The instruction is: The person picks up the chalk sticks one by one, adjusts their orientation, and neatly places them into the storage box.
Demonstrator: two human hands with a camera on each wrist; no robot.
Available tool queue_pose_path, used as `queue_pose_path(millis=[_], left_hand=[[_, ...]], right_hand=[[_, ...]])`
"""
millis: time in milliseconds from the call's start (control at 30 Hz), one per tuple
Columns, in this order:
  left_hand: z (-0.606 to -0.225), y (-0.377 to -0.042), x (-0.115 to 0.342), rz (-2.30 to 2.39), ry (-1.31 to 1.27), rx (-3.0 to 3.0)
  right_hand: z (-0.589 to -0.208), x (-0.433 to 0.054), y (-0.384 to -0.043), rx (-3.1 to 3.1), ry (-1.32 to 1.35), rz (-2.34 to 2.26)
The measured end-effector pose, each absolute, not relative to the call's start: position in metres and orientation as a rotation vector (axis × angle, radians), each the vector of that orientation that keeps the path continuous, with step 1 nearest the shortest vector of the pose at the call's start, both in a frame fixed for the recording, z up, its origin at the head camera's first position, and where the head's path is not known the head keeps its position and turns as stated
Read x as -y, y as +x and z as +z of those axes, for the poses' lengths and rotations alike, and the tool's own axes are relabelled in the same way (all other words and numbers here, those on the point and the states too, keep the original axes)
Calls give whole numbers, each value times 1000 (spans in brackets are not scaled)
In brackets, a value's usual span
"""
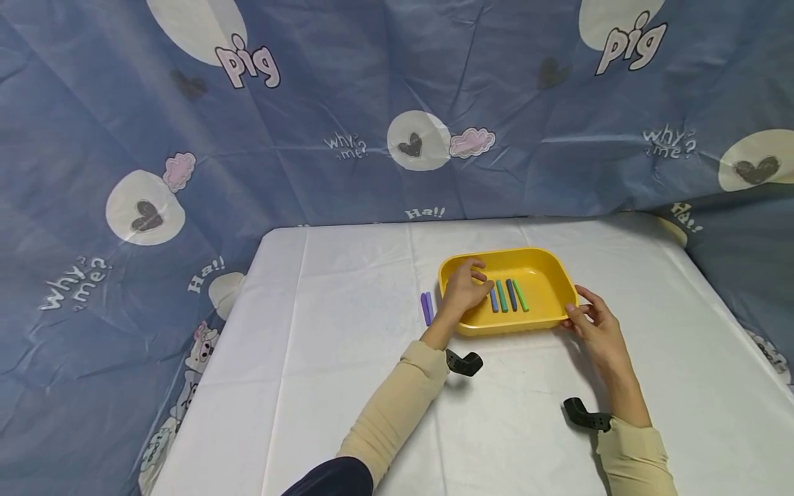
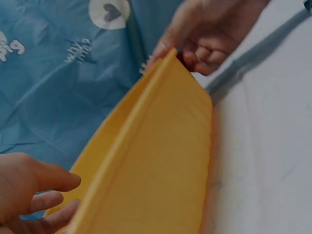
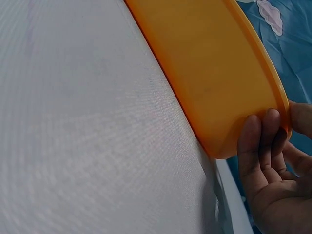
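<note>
In the head view a shallow yellow tray (image 1: pixel 546 289) sits on the white cloth. Several slim coloured sticks lie side by side in it, among them a teal stick (image 1: pixel 502 296), a dark blue stick (image 1: pixel 511 295) and a green stick (image 1: pixel 520 295). My left hand (image 1: pixel 465 289) reaches over the tray's left side, its fingers loosely bent and parted beside a blue stick (image 1: pixel 493 300); in the left wrist view no stick shows between them. At the right front corner my right hand (image 1: pixel 598 331) pinches the tray's rim, thumb on top and fingers (image 3: pixel 251 141) against the outer wall.
Just left of the tray, two purple sticks (image 1: pixel 426 308) lie on the white cloth (image 1: pixel 347 331). Black wrist mounts (image 1: pixel 464 363) stick out from both wrists. A blue printed curtain (image 1: pixel 347 89) hangs behind the table.
</note>
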State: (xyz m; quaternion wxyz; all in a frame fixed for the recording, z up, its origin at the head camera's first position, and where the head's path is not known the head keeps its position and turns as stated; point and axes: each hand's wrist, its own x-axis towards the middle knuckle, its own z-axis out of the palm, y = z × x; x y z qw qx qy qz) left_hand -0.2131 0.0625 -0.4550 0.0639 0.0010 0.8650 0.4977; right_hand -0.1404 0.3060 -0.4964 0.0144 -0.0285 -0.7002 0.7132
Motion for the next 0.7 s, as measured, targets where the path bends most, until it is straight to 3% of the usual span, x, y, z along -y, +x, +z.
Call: queue_pose_path(millis=[700], left_hand=[[-443, -204, -44, 1677, 61, -2528]], right_hand=[[-496, -305, -140, 2172, -95, 2235]])
